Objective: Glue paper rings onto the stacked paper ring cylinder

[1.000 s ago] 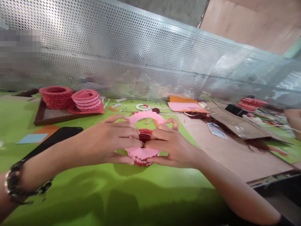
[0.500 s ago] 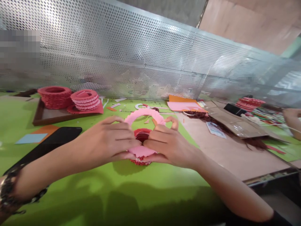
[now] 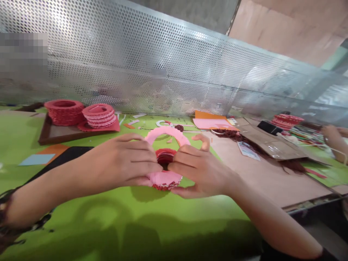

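A pink scalloped paper ring (image 3: 166,133) is held above the green table (image 3: 136,221), with a small stack of red scalloped rings (image 3: 164,156) under its near edge. My left hand (image 3: 127,165) pinches the ring's near left side. My right hand (image 3: 197,168) pinches its near right side, index finger raised. The two hands' fingertips meet over the red stack. The ring's near pink edge (image 3: 164,178) shows below my fingers.
A brown tray (image 3: 58,135) at the back left carries a red ring stack (image 3: 64,111) and a pink-and-red ring stack (image 3: 99,115). A black phone (image 3: 65,154) lies left. Brown paper (image 3: 261,170), coloured sheets (image 3: 213,122) and scraps lie right. Another person's hand (image 3: 333,136) is far right. A perforated metal screen (image 3: 163,72) runs behind.
The pink ring has tipped up and its near edge has been pressed down onto the red stack. Both hands stay pinched together at the ring's near edge and shifted slightly.
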The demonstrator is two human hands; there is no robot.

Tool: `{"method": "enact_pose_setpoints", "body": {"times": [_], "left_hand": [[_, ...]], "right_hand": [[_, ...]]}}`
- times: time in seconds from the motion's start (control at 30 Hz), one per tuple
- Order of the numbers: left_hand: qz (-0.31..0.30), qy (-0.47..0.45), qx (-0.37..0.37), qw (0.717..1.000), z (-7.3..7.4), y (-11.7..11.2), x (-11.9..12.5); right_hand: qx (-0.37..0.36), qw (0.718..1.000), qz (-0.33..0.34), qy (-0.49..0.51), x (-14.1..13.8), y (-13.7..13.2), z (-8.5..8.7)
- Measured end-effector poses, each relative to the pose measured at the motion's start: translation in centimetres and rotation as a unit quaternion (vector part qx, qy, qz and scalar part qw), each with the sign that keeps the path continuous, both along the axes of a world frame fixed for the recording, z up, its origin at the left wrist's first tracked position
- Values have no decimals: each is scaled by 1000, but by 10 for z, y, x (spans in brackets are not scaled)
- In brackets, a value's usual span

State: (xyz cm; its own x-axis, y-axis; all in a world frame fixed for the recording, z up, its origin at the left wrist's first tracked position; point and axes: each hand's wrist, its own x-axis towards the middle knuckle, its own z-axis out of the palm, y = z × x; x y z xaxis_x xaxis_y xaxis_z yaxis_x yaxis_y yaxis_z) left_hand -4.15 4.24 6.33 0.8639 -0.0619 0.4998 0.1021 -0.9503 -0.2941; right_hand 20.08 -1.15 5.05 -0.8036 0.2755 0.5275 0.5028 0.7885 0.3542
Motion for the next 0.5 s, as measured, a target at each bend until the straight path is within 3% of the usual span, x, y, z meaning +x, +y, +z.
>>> {"method": "enact_pose_setpoints", "body": {"times": [0.33, 0.5], "left_hand": [[8, -17, 35, 999, -2, -2, 4], [-9, -25, 7, 1000, -1, -2, 2]], "right_hand": [[-16, 999, 38, -4, -8, 6, -2], [-49, 998, 42, 2, -6, 4, -2]]}}
